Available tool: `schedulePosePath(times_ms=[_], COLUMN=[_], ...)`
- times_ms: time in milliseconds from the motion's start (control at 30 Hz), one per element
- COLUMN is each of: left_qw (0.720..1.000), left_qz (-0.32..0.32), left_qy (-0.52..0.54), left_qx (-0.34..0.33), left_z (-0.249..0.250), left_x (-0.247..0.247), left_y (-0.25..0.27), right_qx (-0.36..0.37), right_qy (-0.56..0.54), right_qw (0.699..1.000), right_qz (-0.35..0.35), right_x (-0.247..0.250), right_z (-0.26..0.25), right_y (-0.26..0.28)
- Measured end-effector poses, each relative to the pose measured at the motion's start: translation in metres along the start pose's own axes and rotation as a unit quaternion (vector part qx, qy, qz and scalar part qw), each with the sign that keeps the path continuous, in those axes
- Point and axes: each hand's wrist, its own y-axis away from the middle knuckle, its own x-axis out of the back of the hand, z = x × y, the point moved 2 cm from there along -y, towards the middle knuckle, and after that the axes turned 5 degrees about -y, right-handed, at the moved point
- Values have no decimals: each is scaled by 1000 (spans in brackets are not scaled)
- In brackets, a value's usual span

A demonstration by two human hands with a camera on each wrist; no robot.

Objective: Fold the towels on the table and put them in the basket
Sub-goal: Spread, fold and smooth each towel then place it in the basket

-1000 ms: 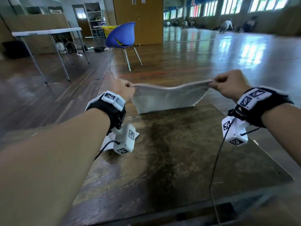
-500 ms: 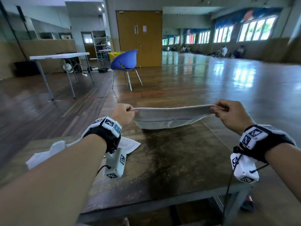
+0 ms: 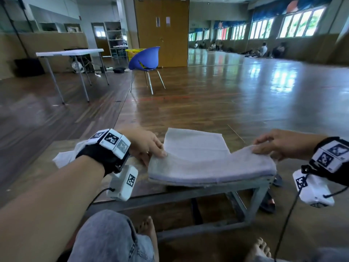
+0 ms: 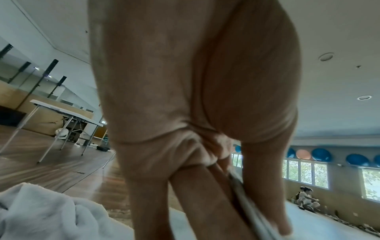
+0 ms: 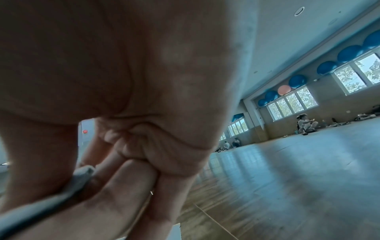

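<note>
A grey towel (image 3: 196,148) lies on the low wooden table (image 3: 188,194), its near part doubled over and hanging past the table's right corner. My left hand (image 3: 151,148) pinches the towel's near left corner, and the left wrist view shows the towel edge (image 4: 244,209) between thumb and fingers. At the near right corner my right hand (image 3: 272,146) pinches it too, with the towel edge (image 5: 80,178) under the thumb. A crumpled white towel (image 3: 64,157) lies on the table behind my left wrist. Far off, a yellow basket (image 3: 132,52) stands behind a blue chair.
The blue chair (image 3: 145,59) and a white folding table (image 3: 69,52) stand on the wooden floor beyond. My knees and bare feet (image 3: 147,227) are under the table's near edge. Several people sit far off at the right wall.
The towel was stretched in the air between both hands; now it is down on the table with its near edge drawn towards me. Both hands have dropped lower and keep their pinch.
</note>
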Motion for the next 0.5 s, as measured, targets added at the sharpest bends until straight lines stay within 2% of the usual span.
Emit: schedulePosePath(times_ms=[100, 200, 267, 367, 433, 500], left_qw=[999, 1000, 995, 959, 932, 917], left_qz=[-33, -7, 87, 265, 339, 378], left_qy=[-5, -11, -39, -76, -92, -94], left_qx=[19, 15, -19, -71, -88, -86], left_z=[-10, -16, -18, -20, -22, -24], left_x=[-11, -12, -9, -1, 1, 3], left_y=[-3, -21, -42, -79, -106, -133], right_qx=[-26, -19, 8, 67, 77, 75], right_qy=[-1, -1, 20, 74, 86, 84], right_qw=[999, 999, 993, 963, 943, 929], right_qz=[-21, 36, 115, 251, 313, 352], right_x=[-10, -20, -23, -25, -29, -33], right_z=[16, 31, 41, 54, 63, 70], right_y=[-4, -20, -37, -67, -91, -116])
